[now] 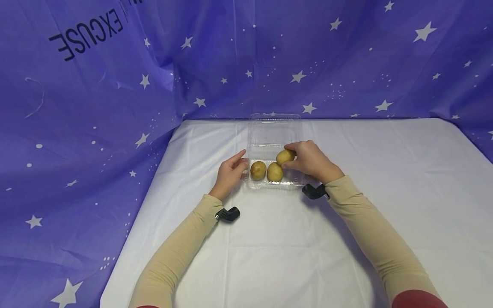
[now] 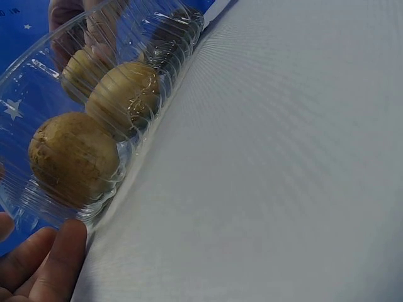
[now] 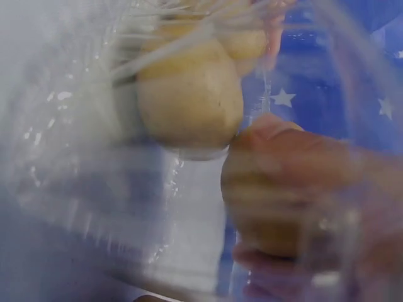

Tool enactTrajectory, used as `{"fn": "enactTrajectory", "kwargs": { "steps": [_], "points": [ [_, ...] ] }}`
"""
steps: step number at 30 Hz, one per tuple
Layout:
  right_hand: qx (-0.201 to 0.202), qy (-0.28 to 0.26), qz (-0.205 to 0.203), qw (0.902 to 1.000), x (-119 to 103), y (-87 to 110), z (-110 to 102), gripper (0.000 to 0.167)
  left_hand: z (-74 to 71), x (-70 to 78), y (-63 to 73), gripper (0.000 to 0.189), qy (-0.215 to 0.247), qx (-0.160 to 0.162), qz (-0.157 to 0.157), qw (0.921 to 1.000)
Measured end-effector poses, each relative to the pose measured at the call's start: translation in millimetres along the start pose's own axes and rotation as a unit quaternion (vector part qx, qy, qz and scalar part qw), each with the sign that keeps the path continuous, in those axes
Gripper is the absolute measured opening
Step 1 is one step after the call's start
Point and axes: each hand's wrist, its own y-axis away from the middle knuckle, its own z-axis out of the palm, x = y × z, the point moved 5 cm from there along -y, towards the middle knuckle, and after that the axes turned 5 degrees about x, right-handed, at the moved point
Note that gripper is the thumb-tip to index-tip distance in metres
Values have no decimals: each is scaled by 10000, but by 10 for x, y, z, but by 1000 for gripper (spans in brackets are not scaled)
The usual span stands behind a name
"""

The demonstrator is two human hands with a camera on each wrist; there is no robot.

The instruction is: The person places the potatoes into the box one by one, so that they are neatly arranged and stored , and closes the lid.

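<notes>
A clear plastic clamshell box [image 1: 293, 182] stands on the table with its lid [image 1: 274, 130] raised at the back. Two yellow-brown potatoes lie side by side in it: a left potato [image 1: 258, 170] and a middle potato [image 1: 274, 172]. My right hand [image 1: 313, 161] pinches a third potato [image 1: 285, 157] between thumb and fingers, inside the box beside the middle one. In the right wrist view this held potato [image 3: 261, 201] shows blurred through the plastic. My left hand [image 1: 230, 173] rests its fingers against the box's left side; its fingertips [image 2: 68, 242] touch the lower corner.
A white cloth [image 1: 269, 252] with creases covers the table. Behind and to the left hangs a purple sheet [image 1: 231, 55] with white stars. Each wrist carries a small black camera, one on the left wrist [image 1: 230, 214] and one on the right [image 1: 313, 191].
</notes>
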Motion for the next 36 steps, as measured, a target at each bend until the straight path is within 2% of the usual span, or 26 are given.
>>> {"fn": "enactTrajectory", "kwargs": {
  "steps": [17,36],
  "points": [
    [-172,70,233,9996,-3,38,54,53,4,10,9,52,81,-3,36,10000],
    [-33,216,-33,9998,-32,47,56,20,8,5,1,52,36,-30,85,10000]
  ]
}}
